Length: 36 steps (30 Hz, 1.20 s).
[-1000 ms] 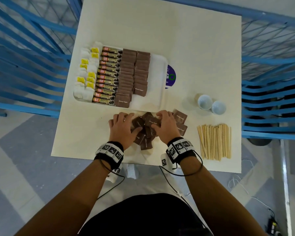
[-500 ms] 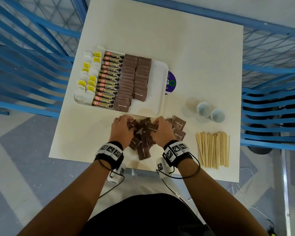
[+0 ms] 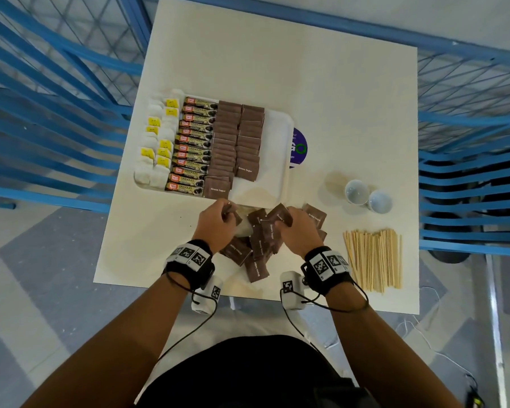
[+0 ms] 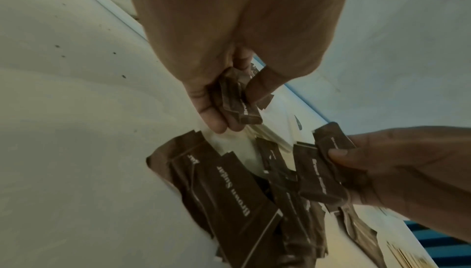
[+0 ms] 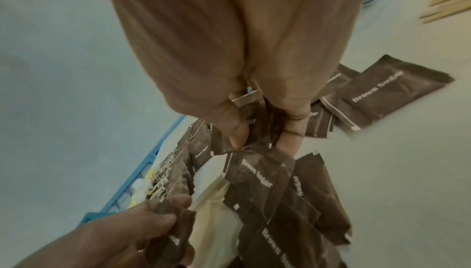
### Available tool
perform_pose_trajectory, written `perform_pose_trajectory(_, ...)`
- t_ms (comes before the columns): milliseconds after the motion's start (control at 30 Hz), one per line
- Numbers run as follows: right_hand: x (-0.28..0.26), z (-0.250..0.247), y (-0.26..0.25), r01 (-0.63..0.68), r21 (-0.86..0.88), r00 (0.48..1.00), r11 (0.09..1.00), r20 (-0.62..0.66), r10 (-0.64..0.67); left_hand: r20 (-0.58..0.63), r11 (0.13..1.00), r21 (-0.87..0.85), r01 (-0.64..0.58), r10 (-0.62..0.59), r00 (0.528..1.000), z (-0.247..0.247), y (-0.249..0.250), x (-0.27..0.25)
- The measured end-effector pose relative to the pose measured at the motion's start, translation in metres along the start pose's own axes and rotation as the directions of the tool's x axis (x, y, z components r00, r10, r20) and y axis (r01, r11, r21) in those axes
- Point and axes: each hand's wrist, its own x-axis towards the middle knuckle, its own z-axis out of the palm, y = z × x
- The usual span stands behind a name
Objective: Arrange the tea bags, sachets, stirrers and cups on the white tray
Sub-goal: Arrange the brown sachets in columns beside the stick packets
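sachets (image 3: 259, 245) betw hands, both pinching some

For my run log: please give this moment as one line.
left hand: holds brown sugar sachets | right hand: holds sachets | tray: partly filled

"Brown Sugar" is printed on the brown sachets (image 5: 377, 93); "GRANULES" on the stick sachets (image 3: 186, 187).

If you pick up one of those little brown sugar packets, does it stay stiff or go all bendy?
Probably bendy: the brown sugar packet pinched in the left hand looks crumpled and folded. Likely light too, since fingertips alone lift it. Being flat, the loose packets shouldn't roll.
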Motion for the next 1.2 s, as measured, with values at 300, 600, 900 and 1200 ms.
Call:
perform_pose_trajectory(300, -0.001, 0.031, 0.001, 0.056, -0.121, 0.998, 0.991, 0.028, -0.053, 0.268, 0.940, 0.325, -0.106, 0.016, 0.963, 0.019, -0.003, -0.005)
perform_pose_trajectory(600, -0.003, 0.017, 0.008, -0.024, 0.057, 0.999, 0.998, -0.026, 0.025, 0.196, 0.908, 0.381, -0.172, 0.103, 0.975, 0.025, 0.000, -0.011)
perform_pose_trajectory(900, 0.003, -0.016, -0.012, 0.072, 0.331, 0.996, 0.941, -0.076, -0.049, 0.142, 0.967, -0.195, 0.163, -0.137, 0.980, 0.003, 0.004, 0.000)
perform_pose_trajectory(1200, 0.022, -0.018, -0.036, 0.139, 0.089, 0.990, 0.986, 0.026, -0.142, 0.443, 0.658, -0.646, 0.388, -0.091, 0.892, -0.011, 0.043, -0.003)
